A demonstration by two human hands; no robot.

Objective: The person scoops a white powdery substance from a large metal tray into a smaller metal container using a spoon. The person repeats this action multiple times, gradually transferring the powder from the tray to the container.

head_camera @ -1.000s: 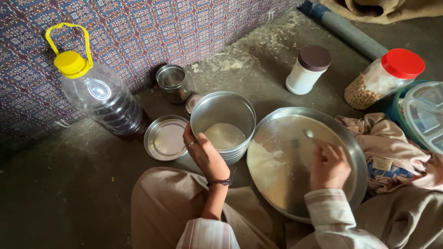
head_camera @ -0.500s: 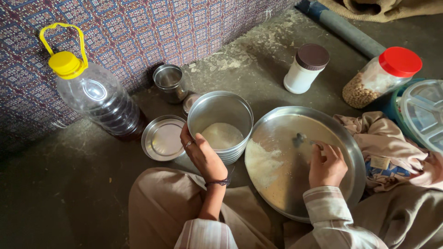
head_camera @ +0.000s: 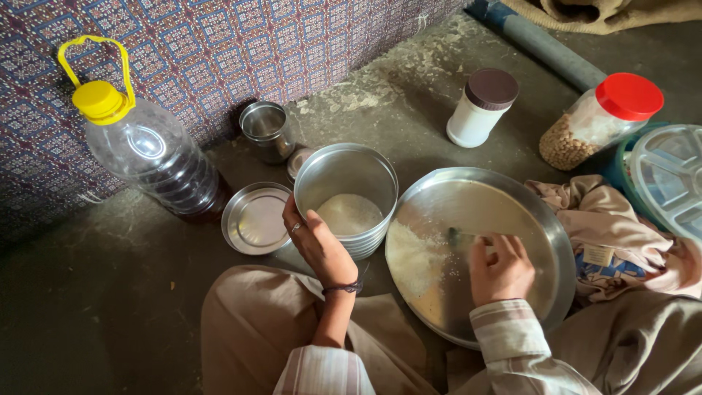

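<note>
I saw the wide steel platter [head_camera: 512,212] beside the steel canister [head_camera: 346,192]; my right hand [head_camera: 502,268], fingers curled on a small spoon [head_camera: 462,235], had slid leftward toward its flour. My left hand [head_camera: 319,246] still clasped the canister's rim.

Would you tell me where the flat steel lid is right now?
In the head view, the flat steel lid lies on the floor, left of the steel canister gripped by the left hand, beside the yellow-capped bottle.
</note>
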